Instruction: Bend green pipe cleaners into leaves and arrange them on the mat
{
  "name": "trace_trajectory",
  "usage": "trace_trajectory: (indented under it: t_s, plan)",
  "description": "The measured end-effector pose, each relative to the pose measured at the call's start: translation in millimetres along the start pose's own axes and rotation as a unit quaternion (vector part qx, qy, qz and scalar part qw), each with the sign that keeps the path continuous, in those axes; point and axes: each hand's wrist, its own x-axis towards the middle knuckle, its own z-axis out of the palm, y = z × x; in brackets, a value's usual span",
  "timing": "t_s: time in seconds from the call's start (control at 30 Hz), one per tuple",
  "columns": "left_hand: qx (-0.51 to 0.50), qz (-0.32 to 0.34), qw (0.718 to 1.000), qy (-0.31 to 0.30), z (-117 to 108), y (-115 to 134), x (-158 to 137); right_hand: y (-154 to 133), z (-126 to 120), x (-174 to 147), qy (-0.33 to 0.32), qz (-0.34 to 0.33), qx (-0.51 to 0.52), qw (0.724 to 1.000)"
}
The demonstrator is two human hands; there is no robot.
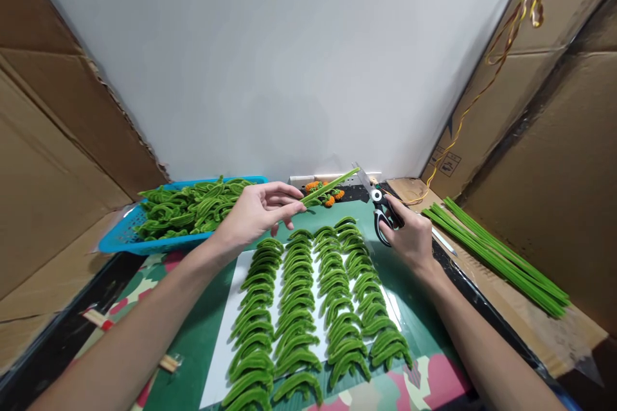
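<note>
My left hand (270, 209) pinches a green pipe cleaner (332, 185) near its lower end, and the stem slants up to the right. My right hand (409, 231) grips black-and-white scissors (376, 196) by the handles. The scissor blades point up and meet the far tip of the pipe cleaner; whether they are parted there I cannot tell. Below both hands, curved green fuzzy pieces (296, 282) lie in several columns on a white sheet (224, 340). Small orange and green fuzzy pieces (330, 201) sit behind the pipe cleaner.
A blue basket (116, 241) heaped with green fuzzy pieces (193, 209) stands at the left. Long green pipe cleaners (501, 263) lie on cardboard at the right. Cardboard walls (554, 141) flank the table, and a twisted yellow-brown wire (463, 122) hangs at the right. Chopsticks (99, 319) lie lower left.
</note>
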Motion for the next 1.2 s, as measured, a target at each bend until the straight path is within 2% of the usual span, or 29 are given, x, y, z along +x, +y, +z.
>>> trace_trajectory:
  t_s: [0.1, 0.27, 0.47, 0.53, 0.63, 0.8, 0.9, 1.0, 1.2]
  plan:
    - [-0.046, -0.023, 0.996, -0.073, 1, 3, -3, -3, -2, -1, 0.021, -0.023, 0.019, 0.999]
    - [-0.136, -0.075, 0.971, -0.181, 14, 4, -13, -16, -3, -4, 0.033, -0.054, 0.054, 0.997]
    - [-0.175, -0.03, 0.957, -0.228, 49, 5, -32, -38, -4, -10, 0.03, -0.078, 0.11, 0.99]
    - [-0.185, 0.007, 0.958, -0.217, 59, 5, -38, -44, -5, -12, 0.024, -0.092, 0.118, 0.988]
    - [-0.202, 0.035, 0.965, -0.161, 71, 5, -45, -52, -5, -15, 0.01, -0.107, 0.129, 0.986]
    - [-0.323, -0.016, 0.936, -0.136, 78, 6, -51, -63, -2, -20, -0.014, -0.094, 0.153, 0.984]
    - [-0.32, -0.029, 0.941, -0.111, 79, 7, -53, -70, -1, -23, -0.039, -0.075, 0.164, 0.983]
    - [-0.315, -0.03, 0.942, -0.116, 80, 8, -55, -72, -2, -24, -0.052, -0.074, 0.168, 0.982]
    - [-0.374, -0.041, 0.913, -0.157, 79, 7, -56, -69, -5, -22, -0.023, -0.104, 0.157, 0.982]
